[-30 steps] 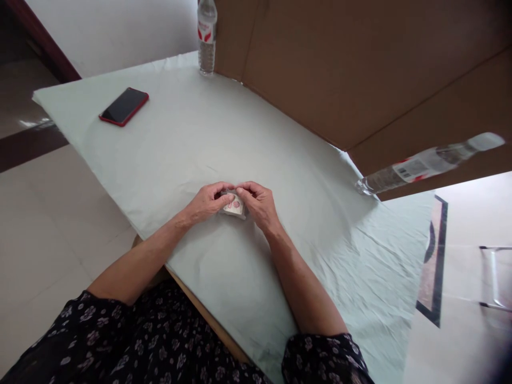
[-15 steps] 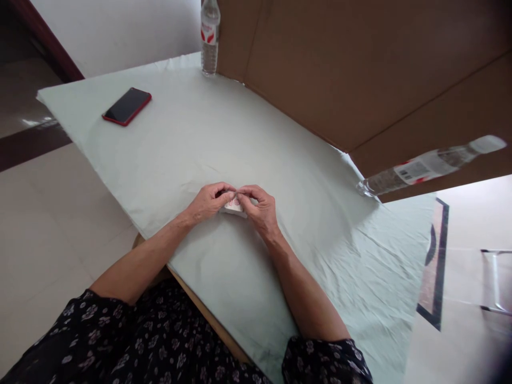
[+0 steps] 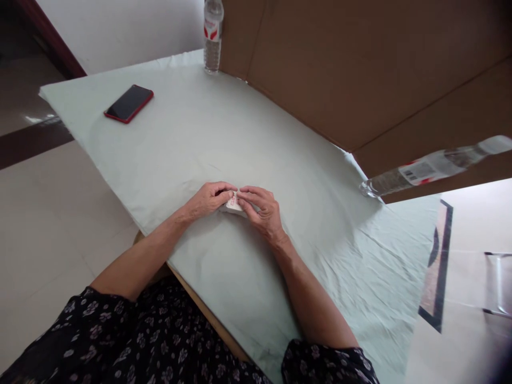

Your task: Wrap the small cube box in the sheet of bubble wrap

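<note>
A small white box with red print on its top sits low at the tablecloth between my two hands. My left hand grips its left end, thumb on the top and fingers bent round the far side. At the right end is my right hand, its thumb against the box and its fingers curved over the far edge. A narrow gap shows between the fingertips of the two hands. Part of the box is hidden behind the fingers.
A pale green cloth covers the table. A red-edged phone lies at the far left. One water bottle stands at the back, another bottle at the right, both beside a tall brown cardboard panel.
My right hand has shifted slightly right, and its fingertips have parted from those of my left hand. More of the box's printed top shows. The view has shifted a little.
</note>
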Available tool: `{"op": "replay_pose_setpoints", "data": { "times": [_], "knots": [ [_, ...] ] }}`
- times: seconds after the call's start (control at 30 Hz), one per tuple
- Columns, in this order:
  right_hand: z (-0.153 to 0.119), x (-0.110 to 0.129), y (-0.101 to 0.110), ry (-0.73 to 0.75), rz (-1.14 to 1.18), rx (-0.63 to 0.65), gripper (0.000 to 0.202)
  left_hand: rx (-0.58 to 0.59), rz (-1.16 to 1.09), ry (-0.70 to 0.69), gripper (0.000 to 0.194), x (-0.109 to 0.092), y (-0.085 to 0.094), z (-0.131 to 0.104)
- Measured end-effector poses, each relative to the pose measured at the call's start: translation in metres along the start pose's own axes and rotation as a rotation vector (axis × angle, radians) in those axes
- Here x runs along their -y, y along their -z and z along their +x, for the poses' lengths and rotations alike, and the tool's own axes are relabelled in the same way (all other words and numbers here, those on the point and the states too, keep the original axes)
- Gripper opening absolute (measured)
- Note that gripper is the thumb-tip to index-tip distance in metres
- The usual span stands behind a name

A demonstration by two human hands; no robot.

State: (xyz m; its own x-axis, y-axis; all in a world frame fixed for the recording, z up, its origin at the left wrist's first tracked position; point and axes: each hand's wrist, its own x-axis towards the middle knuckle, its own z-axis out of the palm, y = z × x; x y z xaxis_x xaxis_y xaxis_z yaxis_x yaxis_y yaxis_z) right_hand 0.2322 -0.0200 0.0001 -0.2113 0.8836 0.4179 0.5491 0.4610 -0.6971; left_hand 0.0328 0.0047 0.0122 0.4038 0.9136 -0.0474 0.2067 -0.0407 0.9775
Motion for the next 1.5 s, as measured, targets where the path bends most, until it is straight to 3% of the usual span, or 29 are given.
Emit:
{"op": "replay_pose_setpoints", "data": {
  "times": [0.1, 0.2, 0.37, 0.47, 0.67, 0.77, 0.87, 1.0, 1.13, 1.37, 1.5],
  "knots": [
    [-0.007, -0.001, 0.005, 0.075, -0.050, 0.030, 0.020, -0.021, 0.019, -0.014, 0.042, 0.001, -0.002, 0.001],
    [-0.011, -0.003, 0.014, 0.046, -0.039, 0.036, 0.026, -0.047, 0.008, -0.005, 0.040, 0.002, -0.003, 0.000],
    [-0.011, -0.018, 0.022, -0.060, 0.075, 0.139, 0.081, -0.083, -0.005, 0.021, 0.037, 0.002, -0.004, -0.001],
    [-0.011, -0.024, 0.012, -0.107, 0.115, 0.208, 0.096, -0.098, -0.019, 0.024, 0.036, 0.004, -0.004, 0.000],
    [-0.011, -0.021, -0.004, -0.113, 0.170, 0.123, 0.076, -0.144, -0.084, -0.017, 0.043, 0.005, -0.006, -0.002],
    [-0.011, -0.019, -0.003, -0.095, 0.186, 0.018, 0.072, -0.231, -0.111, -0.072, 0.049, 0.008, -0.006, -0.002],
    [-0.010, -0.021, 0.000, -0.136, 0.182, 0.028, 0.069, -0.330, 0.011, -0.093, 0.047, 0.013, -0.006, -0.001],
    [-0.012, -0.025, 0.003, -0.192, 0.169, 0.126, 0.078, -0.366, 0.246, -0.114, 0.039, 0.019, -0.005, 0.000],
    [-0.014, -0.027, 0.011, -0.203, 0.205, 0.129, 0.095, -0.386, 0.394, -0.194, 0.037, 0.023, -0.005, -0.001],
    [-0.016, -0.032, 0.013, -0.360, 0.503, -0.098, 0.079, -0.404, 0.515, -0.211, 0.041, 0.030, -0.003, -0.001],
    [-0.018, -0.034, 0.007, -0.370, 0.535, -0.171, 0.071, -0.408, 0.600, -0.265, 0.047, 0.032, -0.003, 0.001]
  ]
}}
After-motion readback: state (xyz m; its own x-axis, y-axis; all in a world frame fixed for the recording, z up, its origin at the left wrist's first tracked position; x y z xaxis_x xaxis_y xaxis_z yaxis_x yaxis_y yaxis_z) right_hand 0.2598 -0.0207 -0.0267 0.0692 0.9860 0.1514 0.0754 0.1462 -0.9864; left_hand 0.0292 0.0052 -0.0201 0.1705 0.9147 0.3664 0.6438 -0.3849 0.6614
